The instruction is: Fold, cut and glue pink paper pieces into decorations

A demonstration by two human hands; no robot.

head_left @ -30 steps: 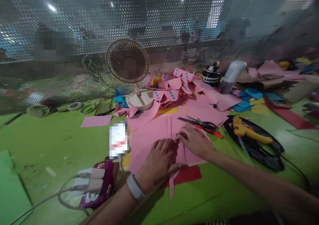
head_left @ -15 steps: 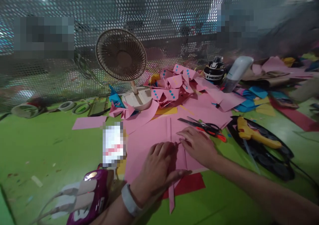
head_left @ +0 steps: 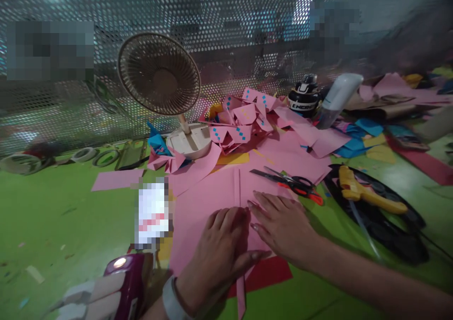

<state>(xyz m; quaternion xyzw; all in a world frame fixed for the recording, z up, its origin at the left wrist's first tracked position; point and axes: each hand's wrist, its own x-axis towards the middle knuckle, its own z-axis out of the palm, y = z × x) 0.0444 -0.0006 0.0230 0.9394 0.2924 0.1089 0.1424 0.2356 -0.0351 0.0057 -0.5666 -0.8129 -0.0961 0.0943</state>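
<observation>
A large sheet of pink paper (head_left: 191, 216) lies on the green table, with a narrow folded pink paper strip (head_left: 237, 185) running lengthwise on it. My left hand (head_left: 219, 249), a pale band at its wrist, rests over the strip with fingers bent down and thumb stretched to the right. Its fingertips are partly hidden. To its right, my right hand (head_left: 283, 225) lies flat on the pink sheet, fingers spread and holding nothing. Under the near edge shows a piece of red paper (head_left: 271, 275). Scissors (head_left: 290, 183) with black and orange handles lie just beyond my right hand.
A yellow glue gun (head_left: 368, 195) sits on a black tray (head_left: 396, 237) at right. Behind stand a fan (head_left: 189, 143), a heap of folded pink paper (head_left: 244, 117), a black jar (head_left: 304, 98) and a clear bottle (head_left: 341, 96). At left are a phone (head_left: 152, 211) and a purple device (head_left: 129, 282).
My right hand has flattened, its fingers going from bent to spread on the sheet. My left hand stays over the strip. The view has shifted slightly.
</observation>
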